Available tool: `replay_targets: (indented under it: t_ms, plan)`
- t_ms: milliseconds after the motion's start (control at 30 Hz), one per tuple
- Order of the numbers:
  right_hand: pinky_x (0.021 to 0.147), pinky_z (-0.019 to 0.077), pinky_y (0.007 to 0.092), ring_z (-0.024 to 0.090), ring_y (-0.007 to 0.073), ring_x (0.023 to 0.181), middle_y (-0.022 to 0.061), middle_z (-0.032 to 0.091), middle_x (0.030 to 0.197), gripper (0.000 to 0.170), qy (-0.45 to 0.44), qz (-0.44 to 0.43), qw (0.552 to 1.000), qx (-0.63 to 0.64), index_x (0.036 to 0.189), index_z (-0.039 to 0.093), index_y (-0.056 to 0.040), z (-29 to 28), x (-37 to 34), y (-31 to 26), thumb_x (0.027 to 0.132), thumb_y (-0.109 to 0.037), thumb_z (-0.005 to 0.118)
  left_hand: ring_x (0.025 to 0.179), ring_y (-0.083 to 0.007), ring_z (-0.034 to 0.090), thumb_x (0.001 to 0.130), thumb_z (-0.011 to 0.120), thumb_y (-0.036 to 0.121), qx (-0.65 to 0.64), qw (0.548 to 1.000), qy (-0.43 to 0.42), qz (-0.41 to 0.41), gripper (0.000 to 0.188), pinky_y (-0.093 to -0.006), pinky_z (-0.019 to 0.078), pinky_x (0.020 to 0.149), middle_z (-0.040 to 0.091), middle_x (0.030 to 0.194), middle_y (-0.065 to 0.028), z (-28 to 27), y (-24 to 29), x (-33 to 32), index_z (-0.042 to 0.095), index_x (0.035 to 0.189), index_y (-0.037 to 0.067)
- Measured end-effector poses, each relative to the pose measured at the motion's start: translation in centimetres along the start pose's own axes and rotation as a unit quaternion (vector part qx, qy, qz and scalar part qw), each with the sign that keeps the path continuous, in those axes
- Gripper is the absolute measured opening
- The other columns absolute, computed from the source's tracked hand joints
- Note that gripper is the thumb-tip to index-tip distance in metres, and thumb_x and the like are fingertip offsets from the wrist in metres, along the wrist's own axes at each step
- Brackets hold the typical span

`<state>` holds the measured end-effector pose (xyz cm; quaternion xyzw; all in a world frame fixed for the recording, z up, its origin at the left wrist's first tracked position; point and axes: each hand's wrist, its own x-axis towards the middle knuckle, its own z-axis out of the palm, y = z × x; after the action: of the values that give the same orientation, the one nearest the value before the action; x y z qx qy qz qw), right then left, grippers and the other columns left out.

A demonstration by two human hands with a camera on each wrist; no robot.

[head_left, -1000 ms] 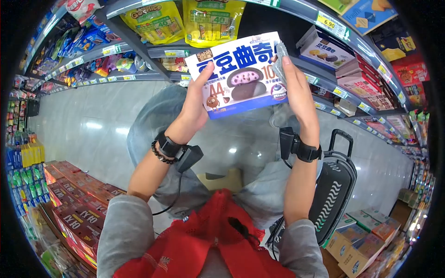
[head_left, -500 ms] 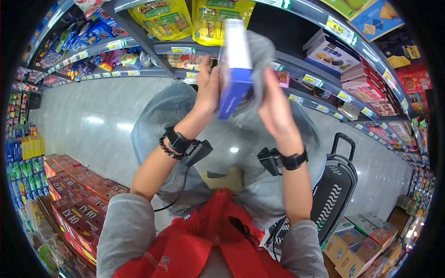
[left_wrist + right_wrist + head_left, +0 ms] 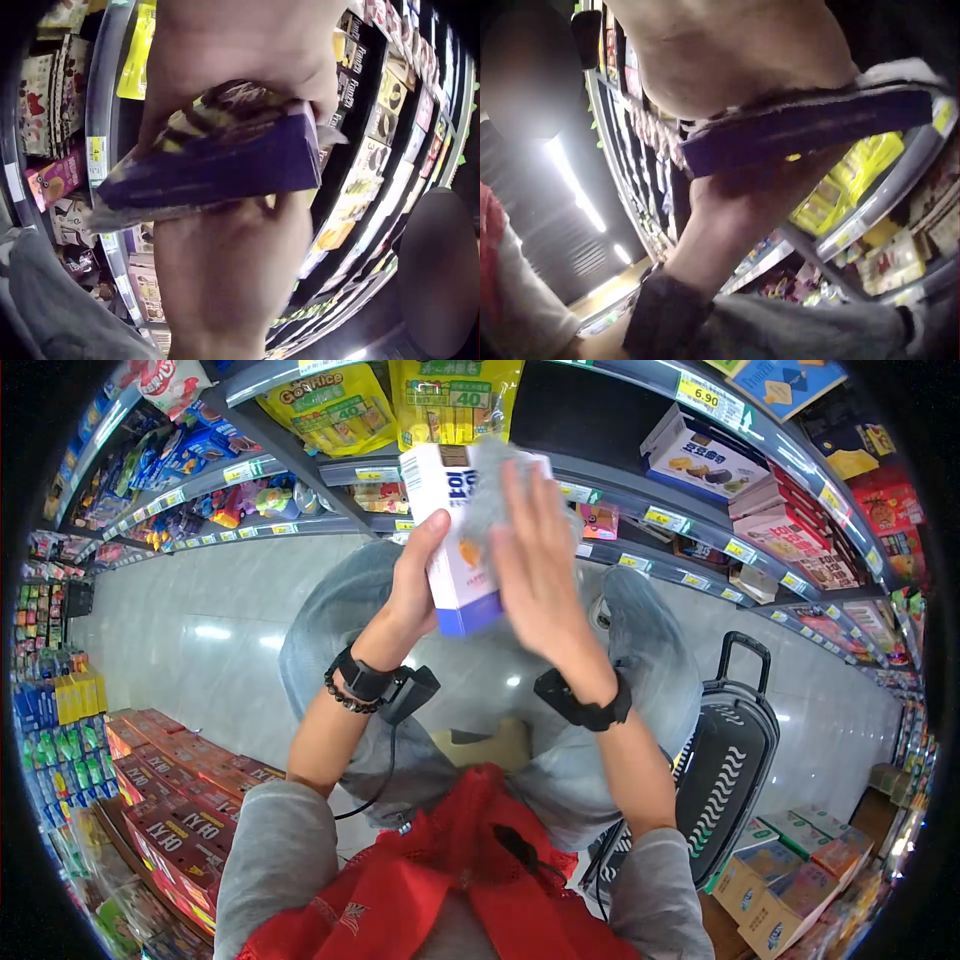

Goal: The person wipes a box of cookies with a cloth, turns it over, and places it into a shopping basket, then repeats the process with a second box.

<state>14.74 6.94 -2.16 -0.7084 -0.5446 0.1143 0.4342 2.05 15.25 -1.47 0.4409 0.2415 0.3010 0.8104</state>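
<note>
Two hands meet at one cookie box. The left hand [image 3: 408, 585] grips its edge, thumb against the carton; its other fingers are mostly hidden from the head camera. The right hand [image 3: 545, 580] lays nearly straight, slightly parted fingers, blurred, over a grey cloth [image 3: 488, 485] against the box. The cookie box [image 3: 462, 585] is in the air, tilted, blue end low, in front of the shelf [image 3: 625, 497] and near the yellow GoRice pouches [image 3: 455, 405]. Beyond the right forearm stands a black case [image 3: 715, 785]. A hard push through the cloth could twist the carton out of the left grip or dent its panel; loose cloth folds could slip or snag on a corner.
</note>
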Motion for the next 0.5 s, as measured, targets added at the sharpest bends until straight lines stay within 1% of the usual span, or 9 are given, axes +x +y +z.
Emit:
replay_targets:
  t_ms: [67, 100, 167, 200, 233, 300, 367, 433, 500]
  plan:
    - [0.116, 0.0079, 0.0600, 0.010, 0.0443, 0.148, 0.0204, 0.013, 0.162, 0.063, -0.044, -0.069, 0.997, 0.009, 0.156, 0.024, -0.0161, 0.1, -1.0, -2.0, 0.100, -0.040, 0.040, 0.116, -0.0282, 0.059, 0.098, 0.043, 0.045, -0.067, 0.997, 0.039, 0.014, 0.059, -0.0420, 0.0486, 0.099, 0.056, 0.131, -0.0161, 0.0, -0.2, 0.1, 0.042, 0.139, 0.003]
    - [0.116, 0.0083, 0.0603, 0.010, 0.0444, 0.148, 0.0199, 0.013, 0.162, 0.063, -0.056, -0.101, 0.993, 0.013, 0.156, 0.024, -0.0164, 0.2, -1.2, -2.6, 0.100, -0.041, 0.040, 0.121, -0.0287, 0.056, 0.096, 0.044, 0.041, 0.028, 0.996, 0.086, -0.022, 0.058, -0.0421, 0.0446, 0.104, 0.055, 0.135, -0.0167, -1.1, 0.2, 0.8, 0.043, 0.140, 0.003]
    - [0.116, 0.0113, 0.0600, 0.010, 0.0455, 0.148, 0.0209, 0.013, 0.162, 0.064, -0.078, -0.164, 0.983, -0.015, 0.156, 0.026, -0.0161, -0.2, -0.7, -2.2, 0.099, -0.040, 0.044, 0.119, -0.0302, 0.058, 0.091, 0.046, 0.035, -0.037, 0.998, 0.035, 0.022, 0.059, -0.0425, 0.0442, 0.104, 0.056, 0.133, -0.0180, -2.0, 0.3, 0.0, 0.044, 0.139, 0.000]
    - [0.116, 0.0123, 0.0596, 0.010, 0.0462, 0.147, 0.0216, 0.012, 0.162, 0.065, -0.031, -0.141, 0.989, -0.029, 0.156, 0.026, -0.0158, -0.2, -0.2, -1.5, 0.099, -0.040, 0.045, 0.118, -0.0309, 0.058, 0.089, 0.047, 0.032, -0.067, 0.997, 0.008, 0.044, 0.060, -0.0427, 0.0440, 0.105, 0.057, 0.132, -0.0186, -2.1, 0.4, -0.3, 0.044, 0.139, -0.001]
    - [0.116, 0.0132, 0.0592, 0.010, 0.0470, 0.147, 0.0224, 0.012, 0.162, 0.065, 0.016, -0.118, 0.992, -0.044, 0.156, 0.026, -0.0154, -0.1, 0.3, -0.6, 0.098, -0.039, 0.046, 0.116, -0.0333, 0.059, 0.077, 0.048, 0.022, -0.033, 0.995, 0.002, 0.089, 0.067, -0.0426, 0.0451, 0.104, 0.058, 0.130, -0.0220, -2.2, 0.5, 0.6, 0.044, 0.138, -0.005]
    - [0.116, 0.0161, 0.0577, 0.011, 0.0496, 0.146, 0.0251, 0.009, 0.161, 0.067, 0.112, -0.067, 0.989, -0.075, 0.156, 0.024, -0.0149, -0.3, 1.1, 1.0, 0.098, -0.037, 0.049, 0.114, -0.0344, 0.060, 0.071, 0.047, 0.019, -0.114, 0.988, -0.063, 0.079, 0.071, -0.0425, 0.0456, 0.103, 0.058, 0.129, -0.0230, -2.8, 0.2, 0.7, 0.043, 0.138, -0.006]
    - [0.115, 0.0153, 0.0588, 0.010, 0.0500, 0.146, 0.0252, 0.008, 0.161, 0.068, 0.131, -0.040, 0.987, -0.089, 0.156, 0.023, -0.0149, -0.5, 1.0, 1.3, 0.098, -0.038, 0.048, 0.113, -0.0336, 0.061, 0.072, 0.049, 0.020, -0.153, 0.977, -0.132, 0.070, 0.068, -0.0426, 0.0469, 0.101, 0.059, 0.127, -0.0228, -2.8, -0.1, 1.0, 0.046, 0.134, -0.006]
    - [0.115, 0.0134, 0.0618, 0.011, 0.0491, 0.146, 0.0251, 0.010, 0.161, 0.069, 0.119, -0.048, 0.980, -0.149, 0.156, 0.024, -0.0145, -0.1, 0.4, 0.2, 0.097, -0.038, 0.049, 0.112, -0.0313, 0.061, 0.075, 0.049, 0.022, -0.260, 0.939, -0.223, 0.039, 0.063, -0.0422, 0.0469, 0.100, 0.060, 0.125, -0.0207, -4.4, -1.5, 2.2, 0.048, 0.131, -0.005]
    - [0.114, 0.0131, 0.0621, 0.016, 0.0458, 0.146, 0.0213, 0.018, 0.160, 0.067, 0.044, -0.134, 0.982, -0.123, 0.154, 0.030, -0.0137, 1.2, -0.9, -1.9, 0.095, -0.038, 0.048, 0.111, -0.0284, 0.060, 0.079, 0.046, 0.023, -0.125, 0.990, -0.025, 0.059, 0.056, -0.0412, 0.0461, 0.100, 0.061, 0.122, -0.0176, -3.1, -2.2, 1.0, 0.051, 0.128, -0.003]
